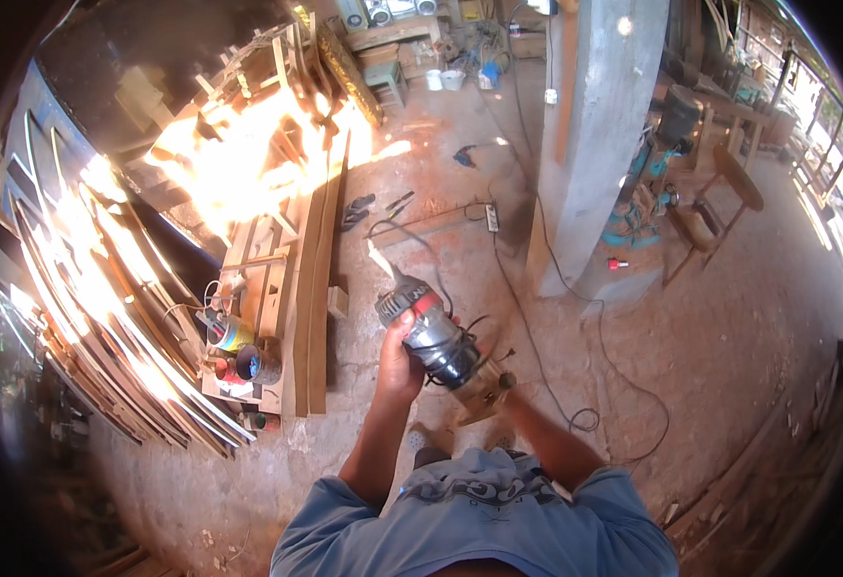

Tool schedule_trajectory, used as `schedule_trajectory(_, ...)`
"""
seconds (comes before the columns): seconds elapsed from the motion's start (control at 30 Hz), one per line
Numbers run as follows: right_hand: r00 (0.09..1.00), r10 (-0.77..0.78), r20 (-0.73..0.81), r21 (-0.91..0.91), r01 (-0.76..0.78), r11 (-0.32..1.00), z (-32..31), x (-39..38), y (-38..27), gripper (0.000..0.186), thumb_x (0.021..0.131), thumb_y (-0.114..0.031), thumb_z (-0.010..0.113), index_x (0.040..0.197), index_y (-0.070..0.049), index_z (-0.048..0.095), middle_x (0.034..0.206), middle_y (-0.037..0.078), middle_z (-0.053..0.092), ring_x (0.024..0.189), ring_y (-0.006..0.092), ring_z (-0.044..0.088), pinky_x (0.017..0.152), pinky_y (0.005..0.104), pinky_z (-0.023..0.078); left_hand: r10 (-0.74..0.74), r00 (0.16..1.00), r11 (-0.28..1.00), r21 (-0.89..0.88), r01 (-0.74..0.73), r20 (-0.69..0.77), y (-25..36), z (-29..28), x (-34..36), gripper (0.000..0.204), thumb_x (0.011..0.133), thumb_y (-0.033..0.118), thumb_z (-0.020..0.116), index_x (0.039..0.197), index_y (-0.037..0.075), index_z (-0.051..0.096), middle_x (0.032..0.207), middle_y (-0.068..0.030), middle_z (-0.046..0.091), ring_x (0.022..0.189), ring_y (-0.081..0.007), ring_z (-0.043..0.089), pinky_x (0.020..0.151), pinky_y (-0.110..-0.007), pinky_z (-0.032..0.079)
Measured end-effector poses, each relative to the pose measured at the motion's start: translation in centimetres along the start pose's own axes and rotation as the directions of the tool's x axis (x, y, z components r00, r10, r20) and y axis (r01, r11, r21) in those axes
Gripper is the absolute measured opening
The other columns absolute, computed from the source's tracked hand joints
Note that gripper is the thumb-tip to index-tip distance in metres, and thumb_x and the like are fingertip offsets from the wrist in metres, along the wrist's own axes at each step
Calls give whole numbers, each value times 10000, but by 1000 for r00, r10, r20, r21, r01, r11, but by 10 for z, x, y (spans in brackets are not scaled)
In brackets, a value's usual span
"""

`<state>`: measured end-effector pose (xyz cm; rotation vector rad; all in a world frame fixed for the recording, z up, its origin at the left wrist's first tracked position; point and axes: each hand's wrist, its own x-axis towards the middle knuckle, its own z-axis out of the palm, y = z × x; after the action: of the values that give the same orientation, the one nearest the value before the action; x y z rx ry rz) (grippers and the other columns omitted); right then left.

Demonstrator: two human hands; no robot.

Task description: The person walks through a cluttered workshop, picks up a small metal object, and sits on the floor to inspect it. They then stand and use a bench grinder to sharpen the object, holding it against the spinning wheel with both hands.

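Shirt: blue, at 6 o'clock of the view, closest to the lens, both forearms rising from it
Planks (311,288): long boards at 9 o'clock on the floor, sun-glared, with small tins (248,358) set on a board beside them
Left hand (399,363): raised before the chest, fingers wrapped tight round the motor body of the trim router (438,341)
Trim router: held in the air at the centre of the view, tilted, cap toward 11 o'clock, wooden base (484,392) toward 5 o'clock, cord (546,356) trailing over the floor
Right hand (508,385): at the base end, blurred and partly hidden; whether it is closed on the base cannot be told
Pose: elbows bent, both wrists turned inward, tool off any workpiece
Progress: judged from this, no cutting is under way; the bit touches no wood, so the tool seems to be only handled or adjusted, with routing itself left to do
Pillar (599,144): concrete, at 1 o'clock, well apart
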<state>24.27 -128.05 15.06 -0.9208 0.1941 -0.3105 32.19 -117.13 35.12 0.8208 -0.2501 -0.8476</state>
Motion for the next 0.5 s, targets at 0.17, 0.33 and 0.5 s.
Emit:
schedule_trajectory(0.17, 988, -155, 21, -762, 116, 637, -70, -29, -145, 186, 857, -198, 711, 959, -54, 651, 875, 51, 685, 783, 146, 645, 736, 311, 521, 463, 886, 733, 567, -376, -11, 11, -1, -23, 628, 729, 18, 820, 1247, 17, 466, 1092, -96, 645, 990, -176, 636, 893, -316, 507)
schedule_trajectory(0.33, 782, 547, 299, -925, 379, -35, 7, -98, -122, 426, 816, -486, 707, 1024, -115, 684, 968, 116, 724, 867, 303, 696, 763, 410, 514, 613, 759, 767, 399, -503, -221, 15, -17, 6, 531, 827, 175, 769, 1250, 15, 490, 1081, -99, 630, 991, -200, 631, 905, -347, 514)
schedule_trajectory(0.5, 792, 554, 258, -501, -381, 777, 56, -75, 5, 445, 933, -392, 618, 1220, -53, 591, 862, 135, 684, 775, 246, 676, 706, 396, 519, 207, 961, 970, -92, -227, -181, 4, -12, 18, 599, 882, 496, 645, 1238, 26, 539, 1111, -163, 639, 1012, -304, 655, 913, -470, 532)
